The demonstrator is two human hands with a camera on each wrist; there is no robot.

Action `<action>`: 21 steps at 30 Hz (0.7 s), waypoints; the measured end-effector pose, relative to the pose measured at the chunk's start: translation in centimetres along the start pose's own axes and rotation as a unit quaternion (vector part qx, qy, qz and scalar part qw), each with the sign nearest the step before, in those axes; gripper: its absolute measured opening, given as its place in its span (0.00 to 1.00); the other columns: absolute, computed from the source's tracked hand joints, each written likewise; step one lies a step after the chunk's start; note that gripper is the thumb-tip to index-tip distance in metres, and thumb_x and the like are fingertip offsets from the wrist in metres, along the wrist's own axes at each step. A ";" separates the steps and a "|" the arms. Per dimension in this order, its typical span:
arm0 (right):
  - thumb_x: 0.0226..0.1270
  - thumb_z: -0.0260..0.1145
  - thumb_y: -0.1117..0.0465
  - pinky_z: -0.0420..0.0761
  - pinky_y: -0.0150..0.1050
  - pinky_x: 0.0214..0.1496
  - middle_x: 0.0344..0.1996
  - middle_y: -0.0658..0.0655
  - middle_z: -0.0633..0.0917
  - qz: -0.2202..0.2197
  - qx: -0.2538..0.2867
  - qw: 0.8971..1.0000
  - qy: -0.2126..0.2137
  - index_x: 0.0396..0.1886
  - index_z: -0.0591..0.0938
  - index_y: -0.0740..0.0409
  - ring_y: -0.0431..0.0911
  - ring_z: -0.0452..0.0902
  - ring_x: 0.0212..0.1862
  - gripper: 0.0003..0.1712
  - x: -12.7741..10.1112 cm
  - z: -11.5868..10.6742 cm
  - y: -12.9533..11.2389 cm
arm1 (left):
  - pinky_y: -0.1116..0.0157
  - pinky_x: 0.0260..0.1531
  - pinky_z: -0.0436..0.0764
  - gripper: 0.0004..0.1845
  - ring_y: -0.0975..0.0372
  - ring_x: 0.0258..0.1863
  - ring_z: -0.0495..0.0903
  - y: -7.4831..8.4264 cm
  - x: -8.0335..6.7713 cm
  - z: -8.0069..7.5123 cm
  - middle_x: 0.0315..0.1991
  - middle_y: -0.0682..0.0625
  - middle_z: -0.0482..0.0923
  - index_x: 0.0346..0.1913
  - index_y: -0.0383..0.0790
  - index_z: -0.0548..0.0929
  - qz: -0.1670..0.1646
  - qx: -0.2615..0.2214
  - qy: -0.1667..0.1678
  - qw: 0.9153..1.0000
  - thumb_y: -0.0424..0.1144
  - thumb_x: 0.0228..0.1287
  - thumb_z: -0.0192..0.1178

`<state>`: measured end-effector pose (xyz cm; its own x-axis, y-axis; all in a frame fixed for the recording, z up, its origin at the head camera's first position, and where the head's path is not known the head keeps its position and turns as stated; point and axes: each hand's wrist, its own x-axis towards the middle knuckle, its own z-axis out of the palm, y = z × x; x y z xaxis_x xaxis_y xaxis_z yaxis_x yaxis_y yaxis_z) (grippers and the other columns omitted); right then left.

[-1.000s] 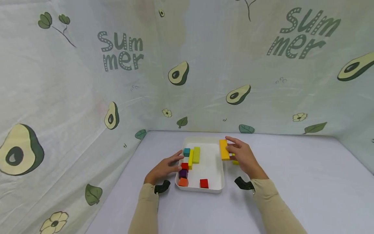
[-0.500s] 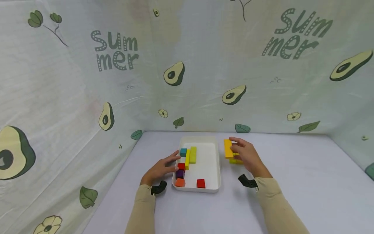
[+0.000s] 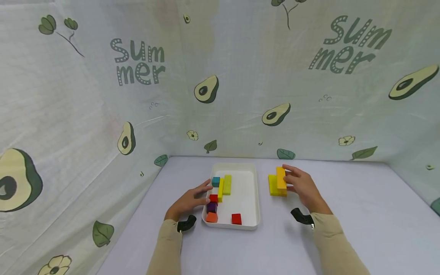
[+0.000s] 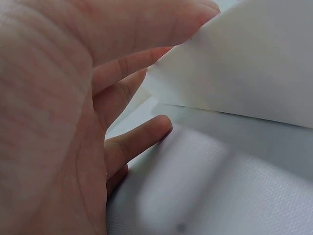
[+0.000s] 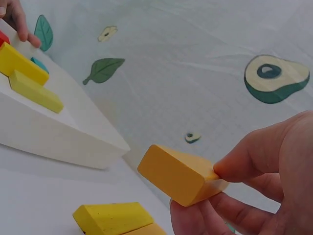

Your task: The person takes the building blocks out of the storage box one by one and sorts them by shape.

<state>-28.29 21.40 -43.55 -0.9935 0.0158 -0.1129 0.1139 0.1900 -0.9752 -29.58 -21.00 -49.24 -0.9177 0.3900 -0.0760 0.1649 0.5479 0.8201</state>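
Observation:
My right hand [image 3: 291, 180] pinches a long orange-yellow block [image 3: 281, 179] between thumb and fingers. It holds the block just over a yellow block [image 3: 273, 185] that lies on the table to the right of the white tray [image 3: 256, 191]. The right wrist view shows the orange-yellow block [image 5: 178, 174] held slightly above the yellow block [image 5: 111, 218]. My left hand [image 3: 203, 193] rests with straight fingers against the tray's left rim, and its thumb lies on the white wall [image 4: 244, 63]. In the tray are a teal cube [image 3: 215, 181], a yellow bar [image 3: 220, 189], a lime bar [image 3: 227, 184] and several cubes.
A red cube [image 3: 236, 219] sits alone near the tray's front edge. Red, purple and orange cubes line its left side. Avocado-print cloth walls [image 3: 240, 95] close off the back and both sides of the lilac table [image 3: 361, 214].
My right hand has carried the orange-yellow block from the tray's right rim rightward, over the yellow block on the table. My left hand has stayed at the tray's left rim.

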 end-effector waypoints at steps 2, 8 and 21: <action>0.77 0.54 0.60 0.76 0.49 0.65 0.76 0.62 0.61 0.005 -0.001 1.000 0.005 0.79 0.62 0.50 0.58 0.64 0.70 0.33 0.0 -0.4 0.2 | 0.36 0.70 0.52 0.36 0.57 0.79 0.48 0.0 0.0 0.0 0.76 0.71 0.53 0.72 0.62 0.72 0.000 0.000 -0.001 1.000 0.63 0.60 0.66; 0.77 0.53 0.59 0.75 0.50 0.66 0.76 0.63 0.60 0.015 -0.003 1.000 0.027 0.79 0.61 0.49 0.59 0.63 0.70 0.33 0.2 -1.1 0.8 | 0.35 0.69 0.54 0.36 0.56 0.79 0.48 0.0 0.0 0.1 0.76 0.71 0.53 0.72 0.62 0.72 0.004 -0.007 -0.004 1.000 0.61 0.60 0.66; 0.77 0.55 0.60 0.80 0.43 0.59 0.75 0.64 0.62 0.027 -0.023 0.999 0.030 0.79 0.61 0.50 0.58 0.65 0.68 0.33 0.6 -2.0 1.8 | 0.36 0.69 0.57 0.36 0.55 0.78 0.48 0.2 -0.3 0.1 0.76 0.71 0.53 0.72 0.61 0.72 0.001 -0.001 0.003 1.000 0.61 0.61 0.66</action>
<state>-28.68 23.74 -45.04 -0.9847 0.0865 -0.1514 0.1677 0.2328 -0.9579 -29.24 -20.95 -49.15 -0.9198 0.3861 -0.0707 0.1657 0.5454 0.8216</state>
